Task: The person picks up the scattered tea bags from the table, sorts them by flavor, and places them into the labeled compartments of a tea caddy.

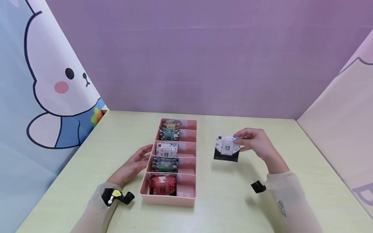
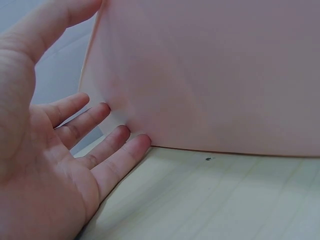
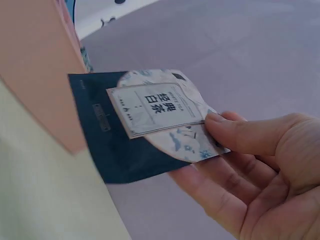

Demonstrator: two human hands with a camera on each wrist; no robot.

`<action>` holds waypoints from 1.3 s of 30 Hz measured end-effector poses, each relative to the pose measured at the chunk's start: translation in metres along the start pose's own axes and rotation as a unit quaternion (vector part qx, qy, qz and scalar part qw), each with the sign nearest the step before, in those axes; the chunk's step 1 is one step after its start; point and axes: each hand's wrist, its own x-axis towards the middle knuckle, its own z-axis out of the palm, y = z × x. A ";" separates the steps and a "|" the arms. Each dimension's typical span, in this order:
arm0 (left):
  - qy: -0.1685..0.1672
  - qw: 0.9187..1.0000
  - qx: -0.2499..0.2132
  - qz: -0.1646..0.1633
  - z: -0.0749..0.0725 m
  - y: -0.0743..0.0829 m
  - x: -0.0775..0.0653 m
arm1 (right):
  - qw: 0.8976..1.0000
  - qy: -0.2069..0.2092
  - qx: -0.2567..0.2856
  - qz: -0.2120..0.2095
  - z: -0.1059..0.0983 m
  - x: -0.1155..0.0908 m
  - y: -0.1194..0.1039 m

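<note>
Between thumb and fingers, my right hand (image 1: 256, 144) pinches a white-and-black tea sachet (image 1: 226, 149) by its edge, above the table. The sachet's label reads "white tea" in the right wrist view, where the same sachet (image 3: 145, 112) faces the camera. To its left stands a pink divided box (image 1: 186, 191) with sachets in its compartments, among them white ones (image 1: 166, 149) in the middle and red ones (image 1: 163, 185) at the near end. My left hand (image 1: 132, 165) rests beside the box's left wall, its fingers (image 2: 117, 160) extended and touching that wall.
Green sachets (image 1: 164, 165) and floral ones (image 1: 169, 134) fill the left part of other compartments. The pale table (image 1: 227, 200) ends at a purple backdrop (image 1: 204, 64). Printed cloth panels (image 1: 52, 97) border it left and right.
</note>
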 end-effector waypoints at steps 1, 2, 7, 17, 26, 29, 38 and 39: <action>-0.001 1.000 0.000 0.002 0.000 0.000 0.000 | 1.000 0.003 0.007 -0.003 0.004 0.003 -0.002; -0.004 1.000 0.001 0.004 -0.001 -0.001 0.001 | 1.000 0.006 0.013 -0.006 0.009 0.006 -0.004; -0.003 1.000 0.014 0.005 -0.002 -0.002 0.002 | 0.999 0.021 0.046 -0.020 0.033 0.022 -0.012; -0.004 1.000 0.004 -0.001 -0.004 -0.005 0.003 | 0.995 0.008 0.100 -0.031 0.092 0.050 -0.020; -0.016 1.000 0.004 0.017 -0.004 -0.006 0.004 | 0.996 -0.033 0.064 -0.047 0.140 0.066 -0.024; -0.016 1.000 0.000 0.020 -0.004 -0.006 0.004 | 0.997 -0.040 0.042 -0.050 0.154 0.069 -0.024; -0.019 1.000 0.001 0.023 -0.005 -0.004 0.000 | 0.995 -0.092 0.010 -0.023 0.183 0.072 -0.020; -0.020 1.000 0.002 0.024 -0.004 -0.003 -0.001 | 0.995 -0.098 0.011 -0.019 0.185 0.071 -0.019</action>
